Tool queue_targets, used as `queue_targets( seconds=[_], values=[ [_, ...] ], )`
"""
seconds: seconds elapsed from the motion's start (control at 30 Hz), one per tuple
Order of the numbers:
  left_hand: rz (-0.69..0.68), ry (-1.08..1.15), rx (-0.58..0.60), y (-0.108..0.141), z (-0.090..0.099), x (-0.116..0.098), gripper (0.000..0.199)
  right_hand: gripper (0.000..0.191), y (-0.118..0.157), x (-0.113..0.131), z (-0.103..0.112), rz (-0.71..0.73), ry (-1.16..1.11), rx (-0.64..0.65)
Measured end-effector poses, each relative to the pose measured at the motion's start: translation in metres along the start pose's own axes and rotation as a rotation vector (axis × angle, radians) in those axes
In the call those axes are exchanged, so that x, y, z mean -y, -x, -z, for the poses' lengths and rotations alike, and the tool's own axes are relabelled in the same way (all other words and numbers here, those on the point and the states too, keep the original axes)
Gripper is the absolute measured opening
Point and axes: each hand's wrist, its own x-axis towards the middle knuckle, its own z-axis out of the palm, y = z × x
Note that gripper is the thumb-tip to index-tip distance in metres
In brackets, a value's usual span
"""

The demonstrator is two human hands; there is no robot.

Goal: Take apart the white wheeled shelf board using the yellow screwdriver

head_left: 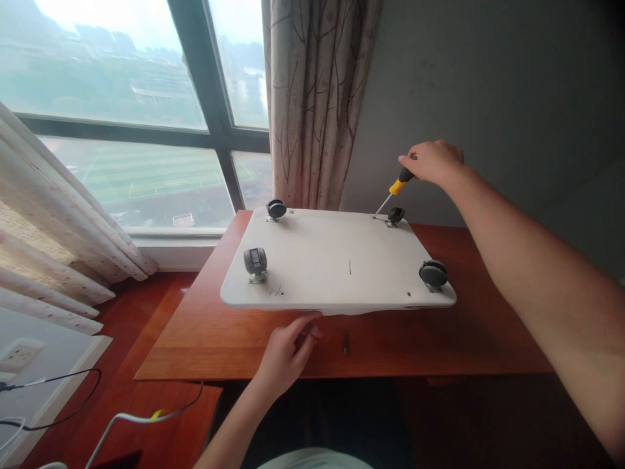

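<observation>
A white board (327, 257) with rounded corners lies on the wooden table, four-cornered, with a black caster wheel near each corner. My right hand (436, 161) is wrapped round the handle of a yellow and black screwdriver (395, 187). The shaft slants down to the left, and its tip meets the board's far edge beside the far right caster (396, 215). My left hand (290, 348) is at the near edge, index finger stretched along just under the rim and the other fingers loosely bent. Nothing shows in its fingers.
The wooden table (195, 352) carries a small dark slim piece (346, 344) near its front edge. Cables (122, 417) run at the lower left below a wall socket (20, 355). Behind stand a window, a curtain (312, 98) and a grey wall.
</observation>
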Motion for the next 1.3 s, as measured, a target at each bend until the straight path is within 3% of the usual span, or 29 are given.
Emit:
queue_targets(
  seconds=[0.03,0.17,0.37,0.47,0.6,0.7,0.83,0.93,1.03,1.3],
  values=[
    [0.0,0.002,0.002,0.0,0.0,0.0,0.033,0.033,-0.001,0.0,-0.001,0.018,-0.051,0.022],
    [0.0,0.026,-0.008,0.0,0.0,0.0,0.032,0.054,-0.005,0.0,-0.002,0.024,-0.197,0.098],
    [0.005,0.021,-0.019,0.001,-0.001,0.002,0.032,0.05,0.002,0.009,0.007,-0.101,0.099,0.088],
    [0.003,0.019,-0.02,0.001,-0.002,0.002,0.032,0.037,-0.001,0.005,0.003,0.035,-0.09,0.088],
    [-0.006,0.019,-0.022,0.0,-0.001,0.002,0.032,0.052,-0.007,-0.002,-0.007,0.08,-0.34,0.125],
    [-0.018,0.02,-0.025,0.0,-0.001,0.003,0.032,0.041,-0.005,0.001,-0.006,-0.021,-0.173,0.061],
    [-0.006,0.024,-0.037,0.0,-0.001,0.003,0.03,0.046,0.0,0.005,-0.003,-0.052,0.061,-0.035],
    [-0.011,0.023,-0.045,0.0,-0.001,0.001,0.029,0.037,-0.002,0.001,-0.006,0.068,-0.085,-0.026],
    [-0.02,0.022,-0.046,-0.001,-0.001,0.001,0.029,0.05,-0.005,-0.005,-0.012,0.18,-0.269,0.018],
    [-0.046,0.023,-0.043,0.001,-0.001,0.005,0.031,0.043,0.0,-0.002,-0.011,0.041,-0.132,-0.091]
  ],
)
